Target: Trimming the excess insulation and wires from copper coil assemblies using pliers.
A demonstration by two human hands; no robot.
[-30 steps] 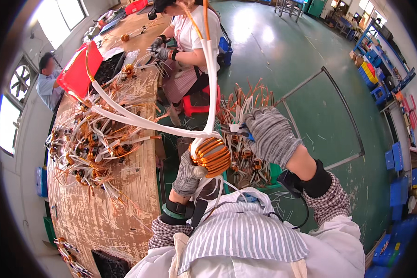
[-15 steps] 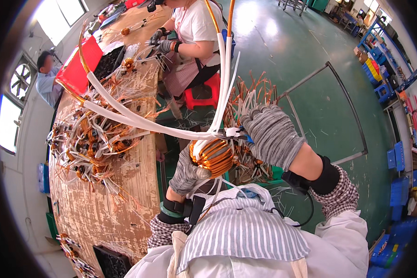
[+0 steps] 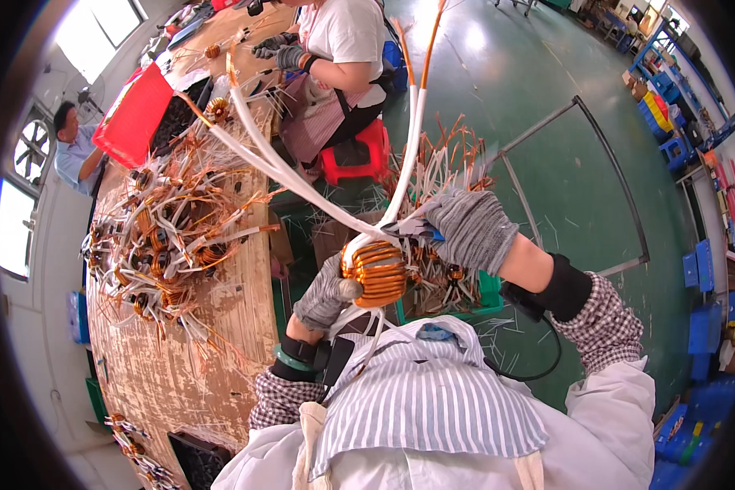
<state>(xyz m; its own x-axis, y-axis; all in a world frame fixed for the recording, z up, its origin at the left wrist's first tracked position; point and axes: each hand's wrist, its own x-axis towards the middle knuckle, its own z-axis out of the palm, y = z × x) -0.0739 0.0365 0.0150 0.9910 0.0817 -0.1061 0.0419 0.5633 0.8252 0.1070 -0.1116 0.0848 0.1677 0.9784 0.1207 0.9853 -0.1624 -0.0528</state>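
Observation:
My left hand, in a grey knit glove, is closed round a copper-wound ring coil. White-sleeved leads with bare copper-coloured ends rise from the coil's top and fan out to left and right. More thin white ends hang below it. My right hand, also gloved, grips what looks like a pair of pliers with blue on the handle. Their jaws are at the foot of the leads, just above the coil. Most of the handle is hidden in my fist.
A worn wooden table on my left bears a heap of similar coils. A green crate holds more coils and leads. A co-worker sits by a red stool; another person is beside a red bin. A metal frame stands right.
The coil and its leads have swung a little, the right-hand leads tilting further right. A thin white strip that stood beside them is no longer seen upright. The red bin has tilted.

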